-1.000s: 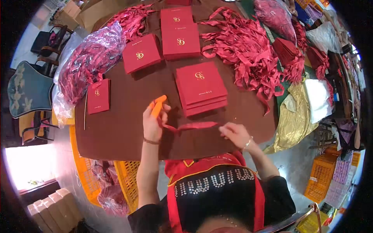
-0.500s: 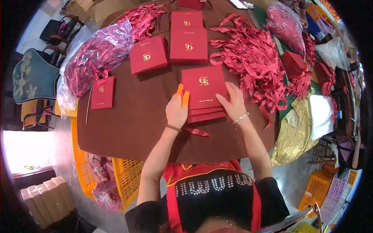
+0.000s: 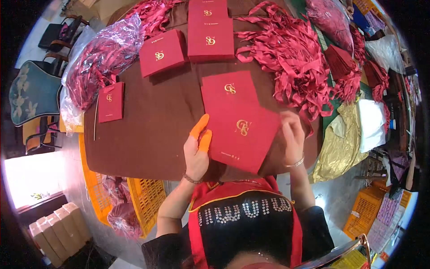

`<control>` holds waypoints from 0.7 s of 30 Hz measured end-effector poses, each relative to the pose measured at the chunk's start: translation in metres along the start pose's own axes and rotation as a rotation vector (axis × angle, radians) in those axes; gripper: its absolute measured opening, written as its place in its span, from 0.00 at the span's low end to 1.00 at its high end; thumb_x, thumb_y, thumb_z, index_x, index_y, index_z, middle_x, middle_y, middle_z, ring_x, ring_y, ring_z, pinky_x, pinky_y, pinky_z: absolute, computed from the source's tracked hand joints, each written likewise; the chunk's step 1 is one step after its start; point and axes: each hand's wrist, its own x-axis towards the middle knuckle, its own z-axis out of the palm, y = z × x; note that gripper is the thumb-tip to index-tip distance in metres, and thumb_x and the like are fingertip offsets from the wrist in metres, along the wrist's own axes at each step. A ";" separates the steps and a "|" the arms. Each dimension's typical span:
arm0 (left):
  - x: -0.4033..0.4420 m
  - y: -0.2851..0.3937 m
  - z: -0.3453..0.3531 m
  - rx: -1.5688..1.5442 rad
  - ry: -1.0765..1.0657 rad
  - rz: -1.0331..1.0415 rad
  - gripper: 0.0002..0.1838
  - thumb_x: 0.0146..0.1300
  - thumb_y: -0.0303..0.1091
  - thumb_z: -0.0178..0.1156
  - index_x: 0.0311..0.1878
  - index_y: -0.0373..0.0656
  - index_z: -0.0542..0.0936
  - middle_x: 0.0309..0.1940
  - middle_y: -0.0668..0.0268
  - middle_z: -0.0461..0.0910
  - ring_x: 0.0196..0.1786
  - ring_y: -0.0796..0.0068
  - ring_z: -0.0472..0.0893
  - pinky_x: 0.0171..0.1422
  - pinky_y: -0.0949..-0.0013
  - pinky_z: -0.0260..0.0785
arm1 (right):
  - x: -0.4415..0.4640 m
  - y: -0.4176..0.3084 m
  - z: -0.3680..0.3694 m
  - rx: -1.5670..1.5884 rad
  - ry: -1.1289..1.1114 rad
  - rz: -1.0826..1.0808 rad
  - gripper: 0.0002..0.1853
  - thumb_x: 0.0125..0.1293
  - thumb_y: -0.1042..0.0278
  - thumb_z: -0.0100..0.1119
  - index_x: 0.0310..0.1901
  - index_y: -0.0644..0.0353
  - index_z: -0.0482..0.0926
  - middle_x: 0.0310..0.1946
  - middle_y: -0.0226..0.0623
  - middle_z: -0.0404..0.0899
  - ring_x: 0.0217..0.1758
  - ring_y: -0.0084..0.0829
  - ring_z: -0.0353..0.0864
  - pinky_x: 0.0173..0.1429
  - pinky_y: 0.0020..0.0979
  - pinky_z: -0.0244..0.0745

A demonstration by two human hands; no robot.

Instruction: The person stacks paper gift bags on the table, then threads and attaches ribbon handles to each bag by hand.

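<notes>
A flat red paper gift bag (image 3: 251,145) with a gold monogram is lifted and tilted near the table's front edge. My left hand (image 3: 196,154), with orange finger covers on thumb and forefinger, pinches its left edge. Beside the bag's right corner is my right hand (image 3: 293,136), slightly blurred, its fingers loosely bent and apart with nothing seen in them. Behind, partly covered by the held bag, lies another red bag (image 3: 230,96) with the same monogram; whether more lie under it is hidden.
Stacks of red bags (image 3: 210,42) stand on the brown-covered table (image 3: 139,148). A heap of red ribbons (image 3: 295,67) lies at right, a plastic sack of ribbons (image 3: 107,54) at left. One small bag with a handle (image 3: 111,105) lies near it. Orange crates (image 3: 145,201) stand below.
The top bag has come toward me and turned, uncovering the bag behind it. My left hand moved nearer with it; my right hand moved down and right, off the bag's face.
</notes>
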 end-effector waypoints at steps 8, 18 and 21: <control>-0.029 -0.026 0.000 0.156 -0.028 -0.020 0.19 0.64 0.23 0.50 0.59 0.36 0.69 0.46 0.66 0.75 0.45 0.80 0.71 0.52 0.77 0.63 | 0.004 -0.022 0.017 -0.540 -0.426 -0.087 0.18 0.54 0.70 0.62 0.47 0.63 0.74 0.50 0.40 0.70 0.53 0.36 0.71 0.57 0.29 0.65; -0.052 -0.048 0.006 0.097 -0.017 -0.124 0.19 0.62 0.21 0.50 0.58 0.36 0.70 0.51 0.68 0.73 0.47 0.82 0.70 0.55 0.77 0.61 | -0.015 -0.014 -0.002 -0.361 -0.455 -0.018 0.15 0.50 0.73 0.65 0.41 0.59 0.74 0.52 0.40 0.67 0.56 0.35 0.68 0.58 0.30 0.63; -0.054 -0.046 0.005 0.122 -0.016 -0.084 0.18 0.62 0.22 0.50 0.56 0.37 0.72 0.47 0.66 0.75 0.45 0.79 0.72 0.52 0.76 0.64 | -0.021 0.002 -0.023 -0.305 -0.540 0.002 0.15 0.52 0.74 0.64 0.41 0.59 0.71 0.54 0.39 0.66 0.52 0.27 0.69 0.53 0.26 0.64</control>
